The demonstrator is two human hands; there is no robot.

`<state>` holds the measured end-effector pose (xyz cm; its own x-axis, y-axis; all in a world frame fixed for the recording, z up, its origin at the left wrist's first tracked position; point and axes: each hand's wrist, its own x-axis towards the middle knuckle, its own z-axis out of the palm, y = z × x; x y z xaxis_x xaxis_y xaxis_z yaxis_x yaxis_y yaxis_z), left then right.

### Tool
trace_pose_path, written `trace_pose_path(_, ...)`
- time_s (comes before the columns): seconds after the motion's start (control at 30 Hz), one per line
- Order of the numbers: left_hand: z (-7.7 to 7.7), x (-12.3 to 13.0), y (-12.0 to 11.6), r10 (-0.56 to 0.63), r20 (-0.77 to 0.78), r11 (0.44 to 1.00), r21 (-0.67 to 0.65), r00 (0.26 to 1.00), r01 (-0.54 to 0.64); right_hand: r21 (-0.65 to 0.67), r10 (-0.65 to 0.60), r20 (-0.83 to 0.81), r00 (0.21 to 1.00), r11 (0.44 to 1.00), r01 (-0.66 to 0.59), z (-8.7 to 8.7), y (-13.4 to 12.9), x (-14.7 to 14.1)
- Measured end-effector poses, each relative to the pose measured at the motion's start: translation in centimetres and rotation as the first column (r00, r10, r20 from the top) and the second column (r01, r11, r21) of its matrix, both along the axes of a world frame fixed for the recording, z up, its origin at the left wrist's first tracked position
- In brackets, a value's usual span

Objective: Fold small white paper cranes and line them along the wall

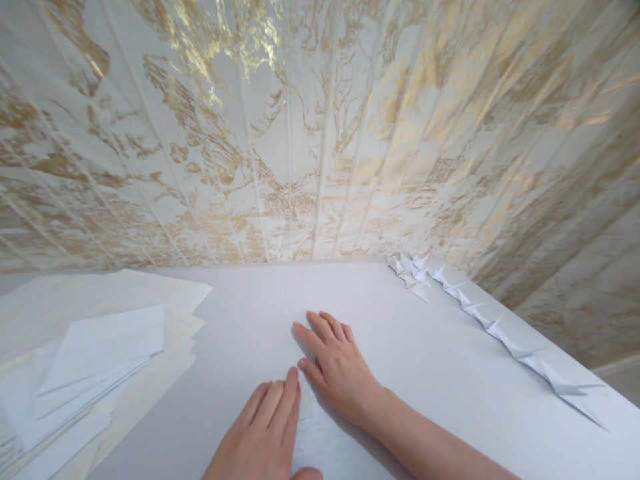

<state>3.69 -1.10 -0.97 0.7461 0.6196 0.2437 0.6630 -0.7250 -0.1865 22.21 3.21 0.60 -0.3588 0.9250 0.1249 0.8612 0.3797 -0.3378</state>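
Note:
A white sheet of paper (320, 437) lies on the white table at the bottom centre, partly hidden under my hands. My left hand (263, 427) rests flat on its left side, fingers stretched forward and thumb at the bottom edge of the view. To the right, my right hand (337, 363) lies palm down with its fingers spread, the thumb near my left fingertips at the paper's far end. Neither hand grips anything. How the paper is folded cannot be made out.
Stacked white sheets (110, 340) lie over larger cream sheets (175, 293) on the left. Folded white paper cranes (500, 330) form a row along the right table edge, with a small cluster (413, 270) at the back. A gold-patterned wall covering (300, 133) stands behind the table (260, 297).

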Motion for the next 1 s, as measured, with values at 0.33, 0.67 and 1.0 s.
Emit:
trace_pose_path(0.33,-1.9,-0.5,-0.3,-0.077,-0.06,0.991,0.102,0.995,0.083,0.02,0.002,0.033,0.999,1.0,-0.003,-0.3,-0.2,0.0)
trace_pose_path(0.67,-0.1,-0.5,-0.3,-0.057,-0.032,0.997,0.047,0.998,0.058,0.054,-0.017,-0.014,1.0,0.998,0.018,-0.4,1.2,1.4)
trace_pose_path(1.0,-0.3,-1.4,0.8,0.056,0.175,0.998,-0.02,0.983,-0.053,0.107,0.389,-0.357,0.85,0.92,-0.376,0.6,1.0,1.8)
